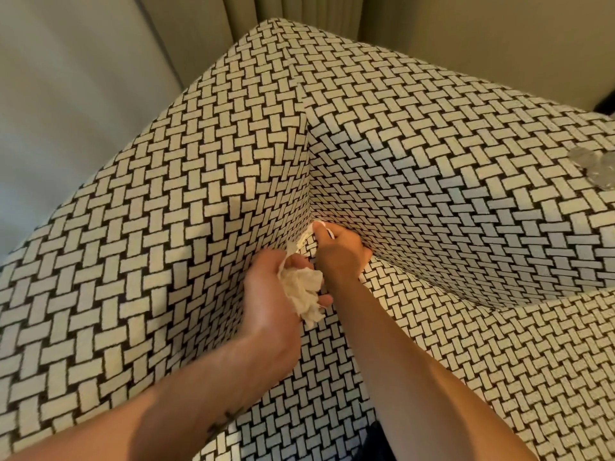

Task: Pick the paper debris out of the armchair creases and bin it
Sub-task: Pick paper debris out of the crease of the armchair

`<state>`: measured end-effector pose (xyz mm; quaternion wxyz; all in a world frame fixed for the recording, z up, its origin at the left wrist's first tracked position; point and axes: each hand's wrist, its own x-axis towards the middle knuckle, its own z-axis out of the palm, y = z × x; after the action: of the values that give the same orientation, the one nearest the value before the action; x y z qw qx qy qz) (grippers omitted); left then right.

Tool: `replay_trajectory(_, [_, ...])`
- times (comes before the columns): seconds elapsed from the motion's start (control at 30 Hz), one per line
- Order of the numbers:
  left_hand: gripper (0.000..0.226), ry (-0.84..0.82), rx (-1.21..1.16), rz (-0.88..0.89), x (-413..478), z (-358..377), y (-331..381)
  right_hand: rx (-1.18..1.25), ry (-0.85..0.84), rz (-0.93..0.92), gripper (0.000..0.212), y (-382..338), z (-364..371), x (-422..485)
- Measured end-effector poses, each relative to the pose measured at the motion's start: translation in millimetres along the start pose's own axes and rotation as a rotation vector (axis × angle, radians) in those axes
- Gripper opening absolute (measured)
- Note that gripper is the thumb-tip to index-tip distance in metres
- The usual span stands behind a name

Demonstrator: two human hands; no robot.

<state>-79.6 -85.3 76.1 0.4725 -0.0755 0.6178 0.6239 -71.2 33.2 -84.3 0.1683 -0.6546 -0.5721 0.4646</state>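
Note:
The armchair (432, 181) is covered in cream fabric with a black basket-weave pattern. My left hand (266, 294) is cupped over the seat near the back corner and holds a wad of crumpled white paper (304, 291). My right hand (339, 249) is pushed into the corner crease where the arm, back and seat meet. Its fingertips pinch a small white paper scrap (320, 225) that sticks out of the crease. Another strip of paper (304, 239) shows along the crease between the two hands.
A crumpled piece of clear plastic (594, 166) lies on top of the right armrest. Beige curtains (293, 8) hang behind the chair, and a pale wall or panel (66, 94) stands to the left. No bin is in view.

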Motion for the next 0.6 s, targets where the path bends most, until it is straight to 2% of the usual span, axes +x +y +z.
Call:
replay_trajectory(0.17, [0.046,-0.048,0.016,0.01,6,1,-3,0.114,0.032,0.015,0.034,1,-1,-4])
replay_trajectory(0.43, [0.039,-0.05,0.073,0.005,11,0,-7,0.303,0.072,-0.061,0.029,10,0,-8])
replay_trajectory(0.5, [0.039,-0.049,0.093,0.002,11,1,-8,0.245,0.07,-0.097,0.03,14,0,-4])
replay_trajectory(0.6, [0.039,-0.055,0.102,0.007,11,1,-9,-0.019,0.056,-0.159,0.04,12,-4,-4])
